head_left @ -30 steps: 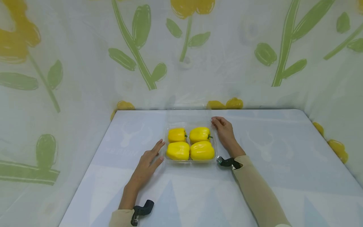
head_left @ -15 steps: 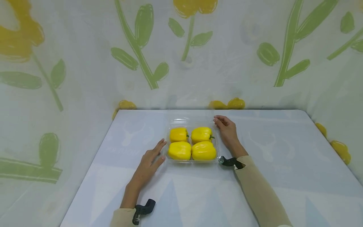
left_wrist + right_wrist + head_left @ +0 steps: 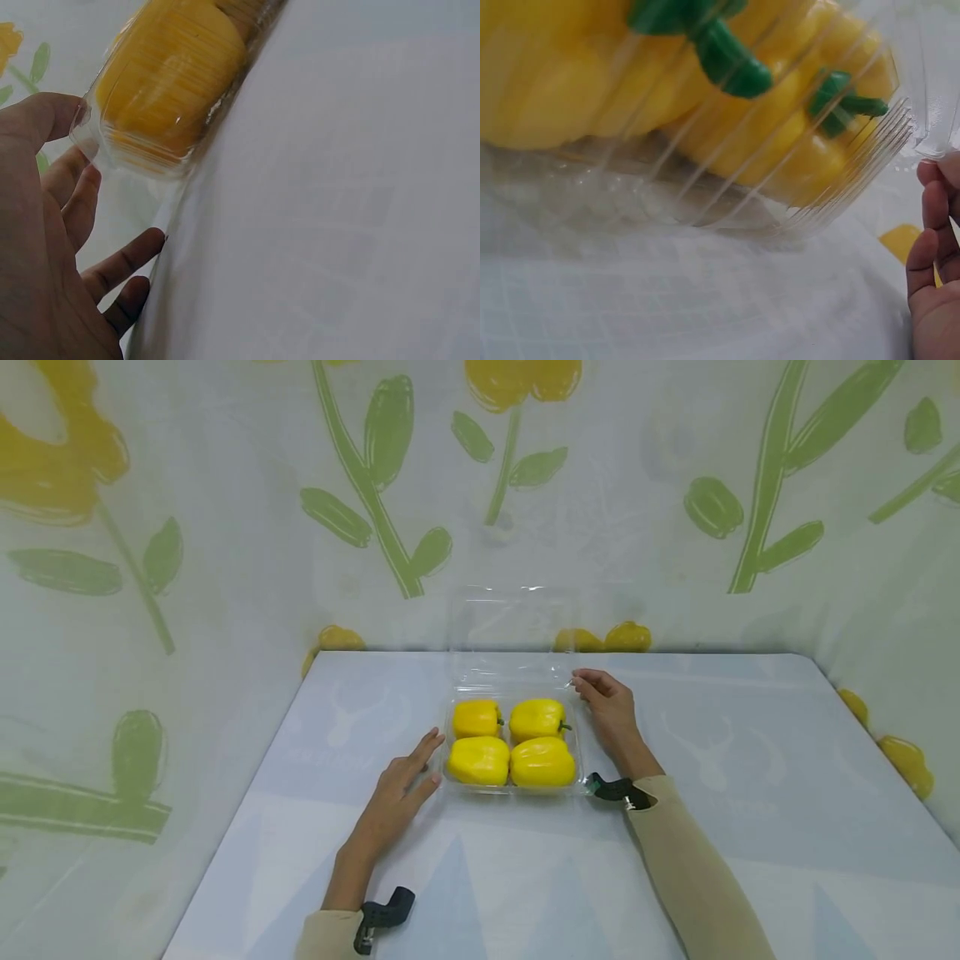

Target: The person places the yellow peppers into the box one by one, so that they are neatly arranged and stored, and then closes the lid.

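Note:
Several yellow bell peppers with green stems sit in two rows in a clear plastic clamshell container. Its transparent lid stands raised at the back, hinged to the far side. My left hand is at the container's left side, fingers extended, fingertips right at the wall. In the left wrist view the thumb touches the rim at a corner. My right hand pinches the lid's right edge near the hinge between thumb and fingertips; the right wrist view shows these fingers at its edge.
The container stands on a pale patterned tabletop, toward its far edge. Behind and on both sides hangs a white curtain printed with yellow flowers and green leaves. Black wrist mounts sit on both forearms.
The lid's raised panel and far edge now show clearly above the table's back edge, where they were faint before. Both hands keep their places at the container; the whole view has shifted slightly.

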`<state>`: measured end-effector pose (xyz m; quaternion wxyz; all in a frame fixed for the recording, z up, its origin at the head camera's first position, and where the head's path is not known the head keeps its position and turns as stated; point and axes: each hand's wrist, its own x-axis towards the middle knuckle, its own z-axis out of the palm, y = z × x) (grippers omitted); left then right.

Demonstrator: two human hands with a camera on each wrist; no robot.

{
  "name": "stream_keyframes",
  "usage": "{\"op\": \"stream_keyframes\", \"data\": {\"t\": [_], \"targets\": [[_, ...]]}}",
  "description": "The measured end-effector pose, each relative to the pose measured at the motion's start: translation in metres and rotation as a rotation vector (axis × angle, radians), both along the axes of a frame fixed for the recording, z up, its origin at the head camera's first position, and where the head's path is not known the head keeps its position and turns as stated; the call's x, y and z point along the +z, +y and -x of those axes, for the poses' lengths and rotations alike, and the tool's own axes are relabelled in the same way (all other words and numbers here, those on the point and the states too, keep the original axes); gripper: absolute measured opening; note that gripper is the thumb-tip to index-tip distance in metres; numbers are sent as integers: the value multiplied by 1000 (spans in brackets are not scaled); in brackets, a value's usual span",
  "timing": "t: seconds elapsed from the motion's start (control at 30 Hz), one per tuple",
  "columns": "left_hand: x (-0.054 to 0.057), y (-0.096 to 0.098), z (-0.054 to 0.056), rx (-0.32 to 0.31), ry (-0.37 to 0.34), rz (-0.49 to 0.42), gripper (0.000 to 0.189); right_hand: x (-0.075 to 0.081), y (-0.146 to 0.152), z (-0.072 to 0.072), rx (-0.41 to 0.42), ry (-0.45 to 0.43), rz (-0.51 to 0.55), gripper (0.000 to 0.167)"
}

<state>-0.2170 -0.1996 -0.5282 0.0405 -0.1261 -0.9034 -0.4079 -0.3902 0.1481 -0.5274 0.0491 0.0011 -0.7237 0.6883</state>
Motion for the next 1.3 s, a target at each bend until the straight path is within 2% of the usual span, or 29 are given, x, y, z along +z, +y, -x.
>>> {"op": "stream_keyframes", "data": {"t": [0.4,0.8,1.13,1.3], "targets": [[4,0,-2,-3,-1,-14,56,1,7,-7,9,-7,-8,43],[1,0,-3,1,19,-19,56,1,12,-14,54,14,8,27],[4,1,-5,3,8,-29,55,-2,13,-18,67,14,-71,27],[6,2,-5,4,7,-23,55,-3,14,-20,72,32,-78,30]]}}
